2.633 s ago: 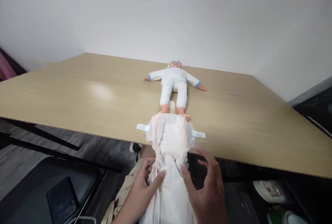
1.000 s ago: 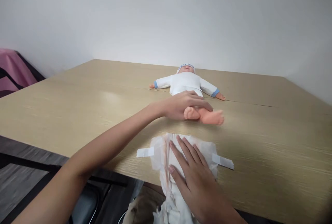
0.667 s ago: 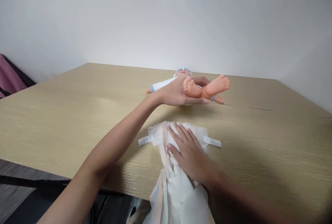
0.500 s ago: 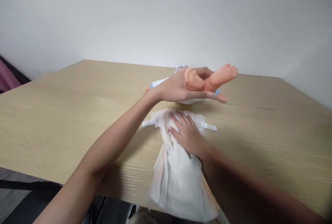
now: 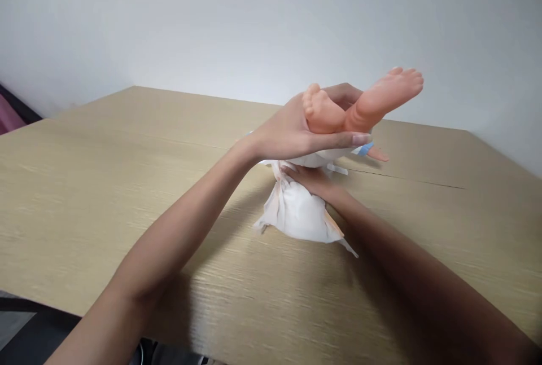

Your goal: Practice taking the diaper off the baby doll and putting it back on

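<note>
A baby doll (image 5: 381, 102) lies on its back with its legs raised, both soles facing me. My left hand (image 5: 296, 125) is wrapped around its lower legs, thumb across the near side. Beneath the doll's raised bottom is a white diaper (image 5: 298, 212), its front end spread toward me and one white tape tab sticking out on the right. Pressed on the diaper, my right hand (image 5: 309, 179) reaches under the doll; its fingers are mostly hidden. A doll hand with a blue cuff (image 5: 365, 149) shows on the right. The doll's head is hidden.
The wooden table (image 5: 105, 184) has a thin seam running across it behind my hands. A pale wall (image 5: 254, 21) rises at its far edge. Something pink and black (image 5: 14, 114) stands beyond the left side.
My right hand has slid the diaper away from me, from the table's front edge to beneath the doll. My left hand has lifted the doll's legs higher.
</note>
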Motion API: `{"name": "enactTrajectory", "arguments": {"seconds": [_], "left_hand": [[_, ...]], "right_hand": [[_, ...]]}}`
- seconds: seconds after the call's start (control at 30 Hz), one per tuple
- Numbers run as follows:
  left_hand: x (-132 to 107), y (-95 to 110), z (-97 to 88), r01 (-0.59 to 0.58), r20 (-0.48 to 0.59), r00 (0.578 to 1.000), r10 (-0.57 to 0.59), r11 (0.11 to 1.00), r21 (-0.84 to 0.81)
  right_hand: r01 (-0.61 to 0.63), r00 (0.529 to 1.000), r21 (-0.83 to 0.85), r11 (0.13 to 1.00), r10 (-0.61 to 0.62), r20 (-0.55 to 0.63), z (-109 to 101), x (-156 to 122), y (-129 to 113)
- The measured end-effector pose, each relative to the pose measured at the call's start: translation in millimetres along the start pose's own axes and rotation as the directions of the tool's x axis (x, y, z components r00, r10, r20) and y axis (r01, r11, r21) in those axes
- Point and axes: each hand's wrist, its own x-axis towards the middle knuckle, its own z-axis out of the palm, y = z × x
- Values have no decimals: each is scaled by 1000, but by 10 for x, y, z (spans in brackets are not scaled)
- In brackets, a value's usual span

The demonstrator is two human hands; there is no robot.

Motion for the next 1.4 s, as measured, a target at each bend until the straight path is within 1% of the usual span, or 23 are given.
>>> {"name": "enactTrajectory", "arguments": {"seconds": [0.07, 0.13, 0.2, 0.27, 0.3, 0.37, 0.43, 0.47, 0.53, 0.57, 0.63, 0.67, 0.7, 0.77, 0.87, 0.97, 1.03, 1.1, 1.17, 1.2, 1.27, 1.33, 1.4], "left_hand": [[0, 0, -4, -2, -3, 1000, 2, 1000, -5], [4, -15, -5, -8, -12, 1000, 8, 1000, -8], [2, -37, 5, -32, -13, 999, 32, 999, -16], [-22, -51, 36, -35, -4, 999, 34, 999, -34], [-47, -53, 60, -26, 2, 1000, 26, 999, -45], [-126, -49, 125, 28, 17, 999, -27, 999, -46], [-235, -44, 205, 93, 49, 995, -92, 995, -37], [-295, -43, 248, 117, 62, 992, -115, 992, -40], [-412, -49, 334, 131, 71, 990, -126, 989, -64], [-464, -53, 375, 120, 68, 991, -114, 990, -75], [-551, -58, 449, 83, 62, 995, -78, 994, -73], [-587, -58, 479, 66, 66, 996, -62, 996, -60], [-620, -54, 501, 48, 72, 996, -45, 998, -44], [-691, -43, 514, 18, 90, 996, -18, 1000, 1], [-843, -37, 430, -15, 126, 992, 1, 993, 113], [-1082, -95, 235, -37, 167, 986, -3, 971, 237], [-1278, -183, 88, -47, 197, 980, -12, 955, 294], [-1473, -300, -26, -60, 242, 970, -24, 941, 334], [-1638, -423, -78, -73, 292, 956, -39, 929, 363], [-1703, -480, -80, -80, 315, 948, -45, 925, 371], [-1793, -573, -46, -91, 337, 941, -43, 923, 373], [-1837, -632, 4, -93, 330, 943, -38, 924, 370], [-1848, -655, 38, -87, 336, 941, -48, 923, 375]], "right_hand": [[-30, 995, 83, 996, 21, 101, -49, 32, 6], [-50, 982, 123, 991, 26, 187, -154, -5, -14], [-33, 969, 132, 991, 0, 246, -330, -137, -56], [-20, 961, 137, 990, -18, 277, -558, -365, -109], [-27, 960, 140, 990, -13, 279, -677, -507, -137], [-62, 965, 148, 987, 21, 263, -889, -811, -187], [-106, 979, 120, 987, 82, 185, -1028, -1087, -228], [-131, 986, 94, 987, 120, 114, -1064, -1197, -249], [-159, 985, 46, 986, 162, -59, -1080, -1340, -302], [-148, 978, 34, 988, 151, -141, -1071, -1372, -340], [-70, 964, 41, 997, 78, -254, -1045, -1371, -435], [-21, 961, 59, 998, 36, -275, -1037, -1348, -488], [22, 962, 86, 996, 3, -274, -1036, -1319, -539], [81, 974, 155, 985, -45, -223, -1056, -1261, -613], [141, 986, 228, 963, -115, -122, -1133, -1235, -604], [235, 972, 250, 939, -227, -63, -1229, -1302, -441], [289, 955, 223, 931, -297, 2, -1270, -1373, -279], [293, 947, 159, 943, -309, 85, -1270, -1439, -107], [278, 946, 90, 956, -289, 147, -1223, -1488, 49], [286, 942, 66, 956, -293, 162, -1187, -1504, 116], [344, 927, 45, 938, -347, 143, -1107, -1522, 217], [418, 902, 44, 907, -421, 98, -1044, -1528, 279], [452, 887, 58, 890, -455, 79, -1019, -1530, 309]]}}
